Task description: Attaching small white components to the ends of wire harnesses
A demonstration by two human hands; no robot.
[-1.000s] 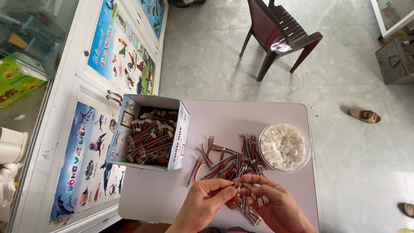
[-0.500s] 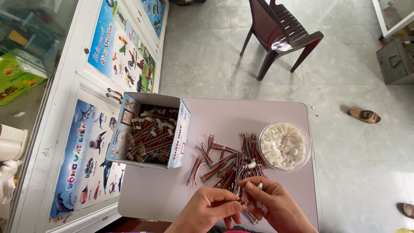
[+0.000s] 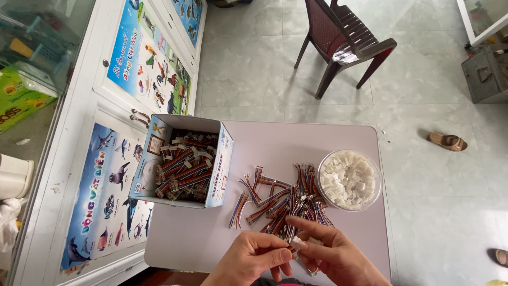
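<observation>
Small white plastic connector housing [image 3: 296, 244] sits pinched between both hands at the near edge of the table [image 3: 328, 139], just in front of the loose wire pile. Left hand [image 3: 254, 259] has thumb and forefinger closed on the coloured ribbon-wire lead [image 3: 288, 249]; right hand [image 3: 330, 257] has fingertips pressed on the housing from the other side, remaining fingers curled. Looks like the mating step: lead end being seated in the housing. Next move would need a straight push with the lead kept aligned to the slot; whether it has seated I can't tell from here, the joint is too small. Just beyond the hands: pile of loose ribbon-wire leads [image 3: 280, 198] fanned out on the table. Right of that pile, touching its edge: round clear tub of white housings [image 3: 349, 180]. Left of the pile, apart from it: open cardboard box [image 3: 182, 161] packed with bundled leads. Off the table: dark plastic chair [image 3: 344, 39] on the tiled floor past the far edge, white cabinet with animal posters [image 3: 127, 175] left of the box, sandal [image 3: 447, 141] out to the right. Versus half a second ago: hands have closed in tighter, housing now squarely between both sets of fingertips; pile, tub, box unchanged.
</observation>
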